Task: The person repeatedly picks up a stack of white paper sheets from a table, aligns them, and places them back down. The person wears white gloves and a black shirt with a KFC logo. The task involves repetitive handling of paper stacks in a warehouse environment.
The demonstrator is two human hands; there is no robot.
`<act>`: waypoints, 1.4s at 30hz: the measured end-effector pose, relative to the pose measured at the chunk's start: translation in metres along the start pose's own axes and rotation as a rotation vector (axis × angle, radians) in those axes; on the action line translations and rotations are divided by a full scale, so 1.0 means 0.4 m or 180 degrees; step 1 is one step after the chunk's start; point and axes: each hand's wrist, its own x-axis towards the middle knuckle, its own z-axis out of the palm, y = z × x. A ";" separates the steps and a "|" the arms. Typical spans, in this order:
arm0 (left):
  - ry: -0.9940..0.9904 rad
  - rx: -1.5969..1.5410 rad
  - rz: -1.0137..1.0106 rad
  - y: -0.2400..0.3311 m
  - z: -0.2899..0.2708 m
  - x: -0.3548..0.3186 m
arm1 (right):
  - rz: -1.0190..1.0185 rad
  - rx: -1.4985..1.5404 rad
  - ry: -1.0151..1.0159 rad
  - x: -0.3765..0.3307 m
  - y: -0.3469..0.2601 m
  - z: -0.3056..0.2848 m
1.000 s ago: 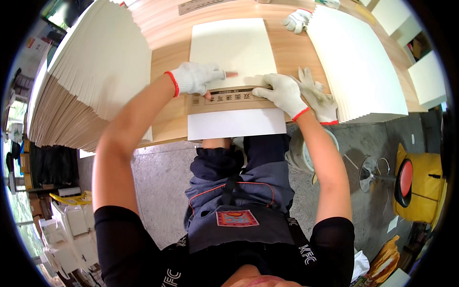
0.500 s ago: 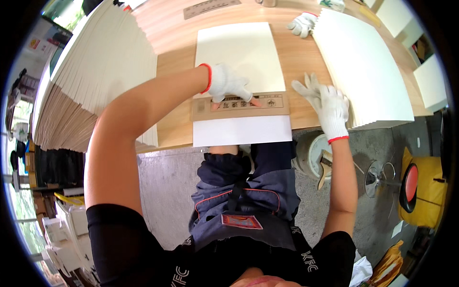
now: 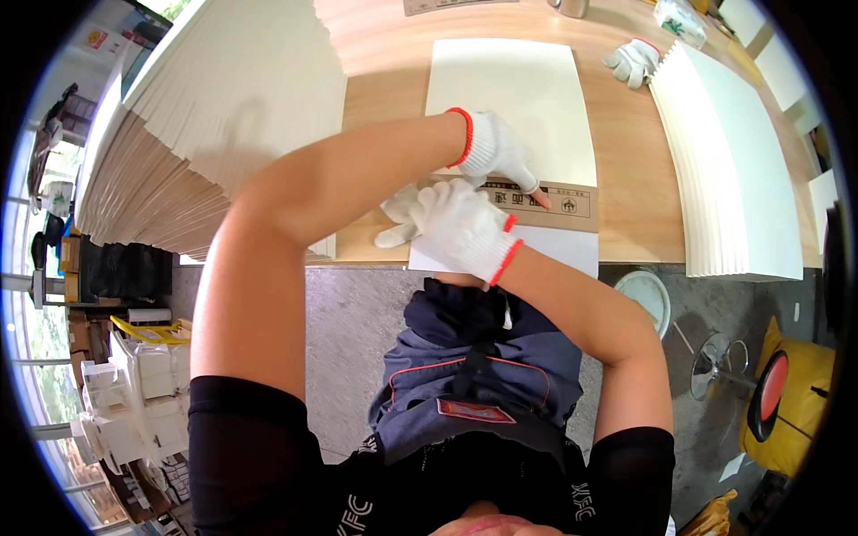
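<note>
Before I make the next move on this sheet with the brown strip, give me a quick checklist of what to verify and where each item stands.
1. Left hand on the brown strip: ok, its fingertip presses the strip near its middle.
2. Right hand on the strip's left end: ok, it lies flat there, crossed under the left forearm.
3. Strip square to the white sheet: cannot tell, the hands hide its left end.
4. Sheet fully on the wooden table: not ok, its near edge hangs over the table's front.
5. Stacks of white sheets at left and right apart from the work: ok.
6. Both hands gloved: ok.
</note>
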 end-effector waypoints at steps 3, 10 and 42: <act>-0.0201 0.0213 0.0117 0.010 -0.027 -0.006 | 0.0021 -0.0027 -0.0274 0.036 -0.029 -0.011; -0.0024 0.0557 -0.0108 -0.001 0.020 0.013 | 0.0041 0.0339 -0.0340 -0.059 0.053 -0.084; 0.5426 -0.9263 -0.1234 0.307 0.314 -0.055 | 0.0342 0.0586 0.0581 -0.460 0.343 -0.060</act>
